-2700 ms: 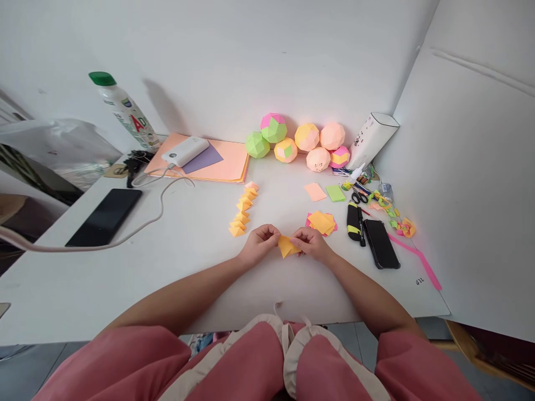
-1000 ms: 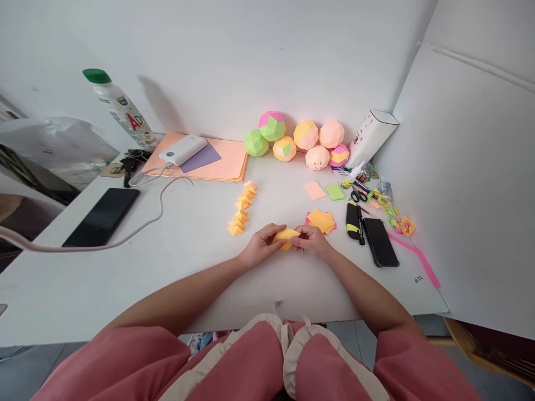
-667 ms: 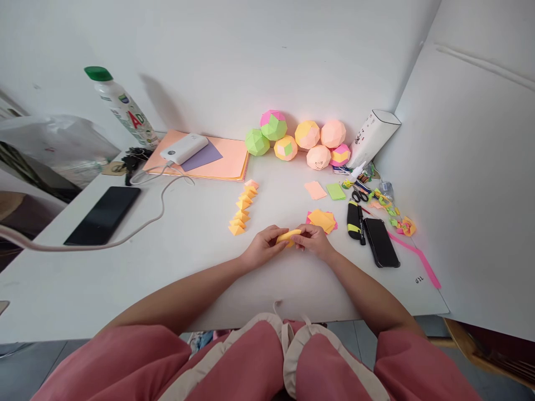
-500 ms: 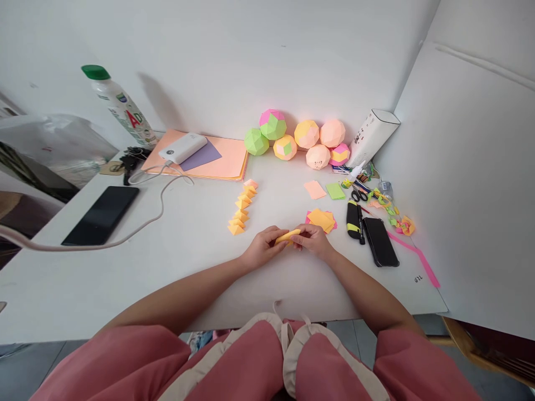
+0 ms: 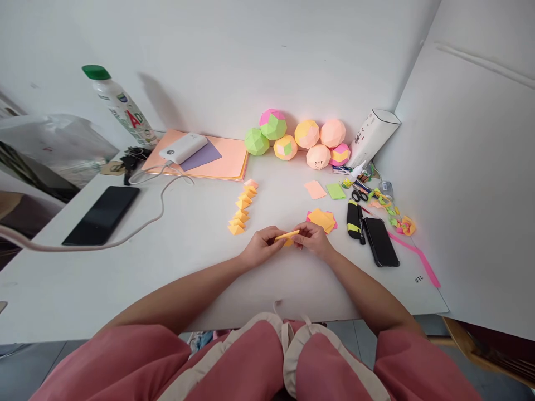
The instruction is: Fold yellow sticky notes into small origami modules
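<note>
My left hand (image 5: 259,248) and my right hand (image 5: 311,240) meet over the white table (image 5: 200,262), both pinched on one small orange paper piece (image 5: 286,236), folded thin and seen nearly edge-on. A row of folded orange paper units (image 5: 242,207) lies just beyond my left hand. A loose stack of orange and pink paper squares (image 5: 321,220) sits right behind my right hand.
Several paper balls (image 5: 298,139) line the back wall. A power bank (image 5: 184,148) rests on peach sheets (image 5: 221,161); its cable runs left. A dark phone (image 5: 100,215) lies left, another phone (image 5: 379,241), a marker (image 5: 353,219), scissors (image 5: 358,196) and scraps right. A bottle (image 5: 119,108) stands back left.
The orange paper was a broad open shape between my hands 2.7 s ago; it is now folded flat and thin. Both hands stay in the same spot.
</note>
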The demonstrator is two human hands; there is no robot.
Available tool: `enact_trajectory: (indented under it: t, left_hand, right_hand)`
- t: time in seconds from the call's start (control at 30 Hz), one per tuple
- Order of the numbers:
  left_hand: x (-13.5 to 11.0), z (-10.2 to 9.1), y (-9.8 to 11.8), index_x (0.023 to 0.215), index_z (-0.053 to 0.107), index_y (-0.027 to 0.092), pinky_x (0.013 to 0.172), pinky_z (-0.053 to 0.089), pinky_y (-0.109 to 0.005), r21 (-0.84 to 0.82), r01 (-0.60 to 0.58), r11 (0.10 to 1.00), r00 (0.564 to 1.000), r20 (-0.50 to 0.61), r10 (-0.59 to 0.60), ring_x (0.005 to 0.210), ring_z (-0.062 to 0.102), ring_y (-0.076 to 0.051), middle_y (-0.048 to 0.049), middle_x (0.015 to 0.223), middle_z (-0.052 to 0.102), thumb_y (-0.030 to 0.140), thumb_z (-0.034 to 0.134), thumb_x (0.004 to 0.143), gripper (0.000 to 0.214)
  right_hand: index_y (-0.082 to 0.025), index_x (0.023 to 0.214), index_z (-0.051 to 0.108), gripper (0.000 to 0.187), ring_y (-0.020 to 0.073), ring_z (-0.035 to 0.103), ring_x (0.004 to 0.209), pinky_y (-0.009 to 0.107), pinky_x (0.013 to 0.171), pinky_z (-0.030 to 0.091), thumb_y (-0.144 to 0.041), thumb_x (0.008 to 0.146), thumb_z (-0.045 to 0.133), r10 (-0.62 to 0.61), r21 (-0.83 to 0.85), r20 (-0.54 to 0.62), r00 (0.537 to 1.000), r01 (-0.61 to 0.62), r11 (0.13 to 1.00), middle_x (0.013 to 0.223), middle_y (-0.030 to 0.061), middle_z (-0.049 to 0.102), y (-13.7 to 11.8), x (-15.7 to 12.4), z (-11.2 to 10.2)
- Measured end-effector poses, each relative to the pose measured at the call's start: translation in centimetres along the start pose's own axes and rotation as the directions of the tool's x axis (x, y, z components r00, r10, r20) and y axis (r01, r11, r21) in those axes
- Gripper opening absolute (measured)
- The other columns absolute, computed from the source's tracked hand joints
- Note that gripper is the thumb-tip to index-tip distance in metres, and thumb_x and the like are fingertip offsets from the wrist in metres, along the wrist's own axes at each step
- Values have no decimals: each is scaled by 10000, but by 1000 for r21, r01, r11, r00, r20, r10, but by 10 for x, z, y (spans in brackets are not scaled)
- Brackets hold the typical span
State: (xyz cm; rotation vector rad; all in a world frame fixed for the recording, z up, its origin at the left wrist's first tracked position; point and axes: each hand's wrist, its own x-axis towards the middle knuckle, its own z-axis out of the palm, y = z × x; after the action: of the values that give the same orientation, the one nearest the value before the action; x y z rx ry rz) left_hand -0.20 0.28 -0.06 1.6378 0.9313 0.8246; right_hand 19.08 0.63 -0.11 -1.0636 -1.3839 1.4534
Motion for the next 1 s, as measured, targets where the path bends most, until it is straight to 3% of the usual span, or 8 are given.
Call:
enact_trajectory:
  t: [1.0]
  left_hand:
    - [-1, 0, 3, 826, 675, 161, 523, 373, -226, -67, 21, 998, 1000, 5, -21, 593, 450, -100, -23, 709, 524, 352, 535, 788, 240]
  right_hand:
    - [-173, 697, 628, 192, 106, 518, 483, 237, 449, 439, -348, 682, 706, 7, -52, -24, 1000, -8, 999, 548, -13, 568, -6, -3, 1]
